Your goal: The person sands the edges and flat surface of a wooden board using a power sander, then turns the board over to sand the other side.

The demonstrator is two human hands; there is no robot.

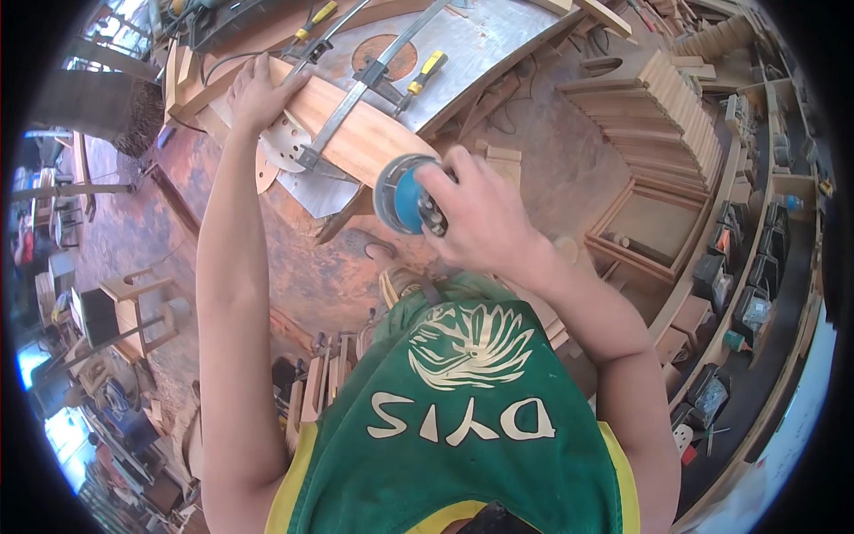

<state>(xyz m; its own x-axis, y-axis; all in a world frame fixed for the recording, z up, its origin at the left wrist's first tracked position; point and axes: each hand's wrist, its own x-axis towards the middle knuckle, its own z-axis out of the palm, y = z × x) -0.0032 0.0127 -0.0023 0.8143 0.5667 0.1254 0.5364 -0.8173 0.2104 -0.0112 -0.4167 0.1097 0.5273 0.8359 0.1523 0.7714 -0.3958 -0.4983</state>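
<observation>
Reddish, dusty floor (302, 258) spreads under a crowded woodworking shop, and a metal-topped table (485, 44) stands at the far side of the view. A long wooden board (360, 133) lies along the table's near edge, pinned down by a grey bar clamp (351, 102) that crosses it at an angle. Two yellow-handled clamps (431, 67) sit further back on the table top.

The person's left hand (258, 89) lies palm down on the left end of the wooden board, fingers spread and loose rather than clenched, pressing on the wood. The right hand (480, 214) is wrapped tight around a blue power tool (405, 194), a round-bodied machine. It is held against the right end of the board, at the table's near edge. Whether its working face touches the wood cannot be told, since the hand and the tool's body cover the contact.

A pale sanding disc (283, 142) with small holes shows just below the board on the left side, partly tucked under it. Beyond the right hand, a stack of wooden slats (667, 107) stands beside an open wooden frame (649, 222). Shelving (756, 267) with boxed tools curves along the right side. A wooden stool (142, 303) stands on the floor well to the left. A green shirt (463, 418) with pale lettering fills the bottom of the view.
</observation>
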